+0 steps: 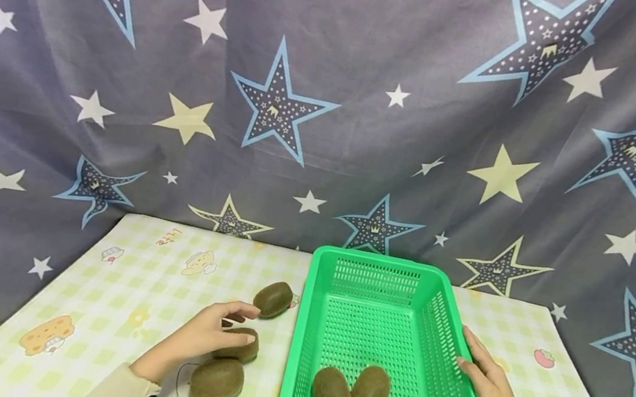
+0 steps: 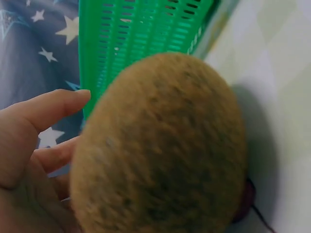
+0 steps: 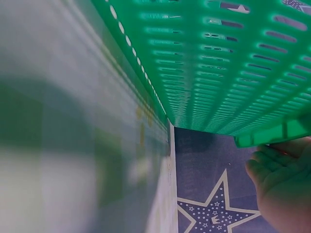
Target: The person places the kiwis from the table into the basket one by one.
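Observation:
My left hand (image 1: 208,332) hovers over a brown fuzzy kiwi (image 1: 241,347) on the table, thumb and fingers spread apart and partly hiding it. Nearer to me lies a second kiwi (image 1: 217,381); past the fingertips lies a third kiwi (image 1: 273,300). In the left wrist view a kiwi (image 2: 160,145) fills the middle, with the left hand (image 2: 34,150) beside it. At the right side of a green plastic basket (image 1: 301,337), my right hand (image 1: 491,392) grips the rim. The right wrist view has its fingers (image 3: 272,162) under that rim.
Inside the basket, three kiwis (image 1: 369,393) lie together at the near end. A checked tablecloth (image 1: 101,302) with cartoon prints covers the table. Behind the table hangs a grey curtain (image 1: 325,157) with stars.

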Motion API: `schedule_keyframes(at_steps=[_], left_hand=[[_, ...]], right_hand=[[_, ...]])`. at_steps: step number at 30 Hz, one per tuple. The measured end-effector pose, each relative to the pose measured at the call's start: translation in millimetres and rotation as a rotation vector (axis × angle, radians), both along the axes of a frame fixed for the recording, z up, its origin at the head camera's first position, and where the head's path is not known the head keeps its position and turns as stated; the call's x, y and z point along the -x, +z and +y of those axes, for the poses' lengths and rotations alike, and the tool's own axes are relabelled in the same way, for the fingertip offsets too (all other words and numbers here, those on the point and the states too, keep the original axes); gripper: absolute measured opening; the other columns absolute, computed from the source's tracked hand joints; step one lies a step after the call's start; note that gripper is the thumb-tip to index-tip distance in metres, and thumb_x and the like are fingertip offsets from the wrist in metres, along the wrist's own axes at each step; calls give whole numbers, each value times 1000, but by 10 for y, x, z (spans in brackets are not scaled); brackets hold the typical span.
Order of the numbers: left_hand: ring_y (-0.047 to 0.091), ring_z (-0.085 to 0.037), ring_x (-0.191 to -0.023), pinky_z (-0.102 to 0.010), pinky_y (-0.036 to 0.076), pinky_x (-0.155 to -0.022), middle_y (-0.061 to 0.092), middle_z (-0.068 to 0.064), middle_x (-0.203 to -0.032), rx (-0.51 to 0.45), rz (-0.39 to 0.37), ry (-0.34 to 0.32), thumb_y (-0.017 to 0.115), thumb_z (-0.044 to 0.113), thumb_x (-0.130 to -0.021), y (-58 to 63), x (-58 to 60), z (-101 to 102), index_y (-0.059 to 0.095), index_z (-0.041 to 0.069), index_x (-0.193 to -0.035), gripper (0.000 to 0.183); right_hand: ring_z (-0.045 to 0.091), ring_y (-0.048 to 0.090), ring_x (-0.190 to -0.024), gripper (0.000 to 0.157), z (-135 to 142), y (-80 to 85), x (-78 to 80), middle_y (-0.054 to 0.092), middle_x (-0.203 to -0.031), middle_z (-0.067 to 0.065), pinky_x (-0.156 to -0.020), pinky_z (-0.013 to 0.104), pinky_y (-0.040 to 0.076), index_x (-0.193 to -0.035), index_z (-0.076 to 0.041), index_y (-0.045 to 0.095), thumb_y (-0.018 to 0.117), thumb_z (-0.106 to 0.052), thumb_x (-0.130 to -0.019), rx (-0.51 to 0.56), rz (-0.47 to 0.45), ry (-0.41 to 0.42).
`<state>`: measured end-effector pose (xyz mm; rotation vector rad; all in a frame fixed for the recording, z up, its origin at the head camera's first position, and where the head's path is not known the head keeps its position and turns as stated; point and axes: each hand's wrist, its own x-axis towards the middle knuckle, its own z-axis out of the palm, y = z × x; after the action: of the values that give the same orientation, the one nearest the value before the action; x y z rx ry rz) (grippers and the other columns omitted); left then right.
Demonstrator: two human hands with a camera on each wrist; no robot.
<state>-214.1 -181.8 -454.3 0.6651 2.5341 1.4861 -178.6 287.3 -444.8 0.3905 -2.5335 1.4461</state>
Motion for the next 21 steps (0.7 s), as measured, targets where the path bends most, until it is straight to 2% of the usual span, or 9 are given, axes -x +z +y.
schedule_keyframes(at_steps=[2, 4, 7, 10, 17, 21], left_hand=[[50, -39, -112, -50, 44, -92, 56, -21, -125, 20, -13, -13, 67, 23, -87, -26, 4, -22, 53, -4, -127, 50], [52, -35, -109, -44, 46, -89, 56, -20, -124, 42, -11, -30, 67, 23, -87, -38, 3, -34, 52, -4, -127, 51], [55, -28, -103, -36, 48, -84, 58, -20, -122, 58, -24, -44, 68, 23, -86, -57, 3, -45, 52, -4, -127, 52], [56, -25, -98, -34, 48, -80, 59, -19, -118, 73, -25, -55, 69, 23, -85, -71, 10, -49, 53, -5, -127, 52], [59, -26, -98, -43, 48, -84, 64, -12, -112, 113, -5, -16, 71, 20, -84, -79, 40, -26, 58, -1, -121, 45], [60, -21, -93, -38, 48, -81, 66, -8, -107, 148, 11, 31, 73, 23, -82, -48, 41, -5, 63, 1, -116, 42]], right_hand=[[-19, 23, -121, 53, 0, -7, -1, 27, -147, -7, -90, -1, 24, -147, -5, 29, 46, -16, -99, 4, 15, 1], [-21, 24, -120, 52, 0, -12, 0, 27, -140, -22, -90, -1, 24, -147, -4, 30, 47, -15, -99, 5, 30, 0], [-22, 24, -119, 52, 1, -18, -1, 27, -134, -31, -90, -1, 23, -146, -3, 31, 47, -14, -98, 4, 38, -1], [-22, 25, -119, 52, 3, -16, -3, 27, -134, -31, -90, -1, 23, -147, -4, 31, 47, -15, -98, 0, 35, -5], [-21, 25, -120, 52, 2, -7, 1, 27, -135, -30, -91, -1, 23, -147, -5, 32, 47, -15, -98, -5, 43, -8], [-21, 24, -120, 52, 4, -5, 8, 29, -144, -16, -91, -1, 23, -147, -5, 32, 47, -15, -98, -10, 41, -10]])
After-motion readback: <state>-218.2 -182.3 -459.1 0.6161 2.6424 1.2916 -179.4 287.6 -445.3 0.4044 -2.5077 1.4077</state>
